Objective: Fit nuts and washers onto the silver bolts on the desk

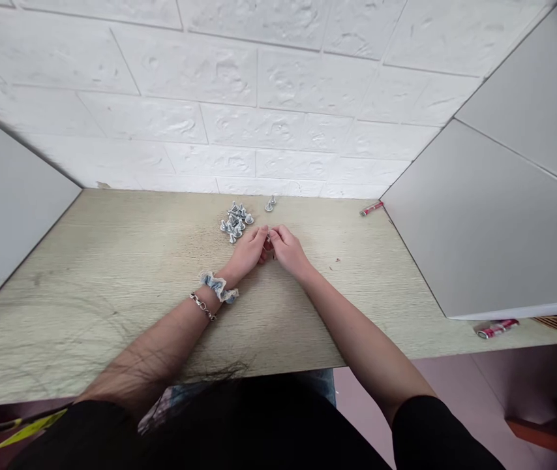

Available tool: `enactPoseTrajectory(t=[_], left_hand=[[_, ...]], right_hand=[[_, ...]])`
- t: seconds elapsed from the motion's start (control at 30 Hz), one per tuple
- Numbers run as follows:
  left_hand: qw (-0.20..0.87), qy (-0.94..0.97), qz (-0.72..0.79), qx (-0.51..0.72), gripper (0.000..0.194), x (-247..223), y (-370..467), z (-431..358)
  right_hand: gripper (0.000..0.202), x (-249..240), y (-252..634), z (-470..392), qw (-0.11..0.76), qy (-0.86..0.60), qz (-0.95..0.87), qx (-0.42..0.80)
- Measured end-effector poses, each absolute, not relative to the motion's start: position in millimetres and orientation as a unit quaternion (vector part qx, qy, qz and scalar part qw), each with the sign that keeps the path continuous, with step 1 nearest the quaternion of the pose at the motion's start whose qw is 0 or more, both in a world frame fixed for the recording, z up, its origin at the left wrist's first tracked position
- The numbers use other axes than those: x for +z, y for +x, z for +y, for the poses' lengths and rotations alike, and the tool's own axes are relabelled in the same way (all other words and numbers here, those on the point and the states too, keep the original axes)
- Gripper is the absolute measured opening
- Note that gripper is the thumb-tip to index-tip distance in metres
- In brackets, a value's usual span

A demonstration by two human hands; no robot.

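My left hand (250, 250) and my right hand (288, 249) meet over the middle of the table, fingertips pinched together. Between them shows a bit of a small metal bolt, mostly covered by the fingers. Just beyond my left hand lies a pile of silver bolts (236, 220) with wide washer-like heads, several of them standing head down. Two more bolts (269, 205) stand apart from the pile, near the wall and beyond the fingertips. A scrunchie (218, 287) and a chain bracelet (203, 307) are on my left wrist.
The pale wood table (126, 261) ends at a white brick-patterned wall (229, 124), with grey panels on both sides. A red battery (372, 208) lies by the right panel (420, 215); another red battery (497, 328) is near the front edge. Tiny scraps (338, 260) lie right of my hands.
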State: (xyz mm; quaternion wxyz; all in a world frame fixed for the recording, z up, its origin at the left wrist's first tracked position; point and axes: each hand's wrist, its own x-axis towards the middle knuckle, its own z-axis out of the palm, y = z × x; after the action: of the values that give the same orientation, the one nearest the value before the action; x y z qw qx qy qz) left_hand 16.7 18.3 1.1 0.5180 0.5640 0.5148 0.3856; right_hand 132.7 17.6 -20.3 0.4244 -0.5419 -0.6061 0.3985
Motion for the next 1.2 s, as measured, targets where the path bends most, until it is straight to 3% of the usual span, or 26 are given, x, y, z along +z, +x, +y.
enactPoseTrajectory(t=[0.13, 0.33, 0.77, 1.2], left_hand=[[0.524, 0.548, 0.518, 0.395, 0.029, 3, 18, 17], [0.52, 0.547, 0.528, 0.389, 0.028, 9, 18, 13], [0.408, 0.651, 0.55, 0.328, 0.03, -3, 15, 17], [0.389, 0.663, 0.558, 0.315, 0.03, -2, 14, 17]], right_hand=[[0.012, -24, 133, 20, 0.427, -0.53, -0.611, 0.405], [0.025, -20, 133, 18, 0.417, -0.527, -0.626, 0.396], [0.014, -15, 133, 15, 0.384, -0.552, -0.625, 0.396], [0.013, -15, 132, 14, 0.379, -0.55, -0.636, 0.385]])
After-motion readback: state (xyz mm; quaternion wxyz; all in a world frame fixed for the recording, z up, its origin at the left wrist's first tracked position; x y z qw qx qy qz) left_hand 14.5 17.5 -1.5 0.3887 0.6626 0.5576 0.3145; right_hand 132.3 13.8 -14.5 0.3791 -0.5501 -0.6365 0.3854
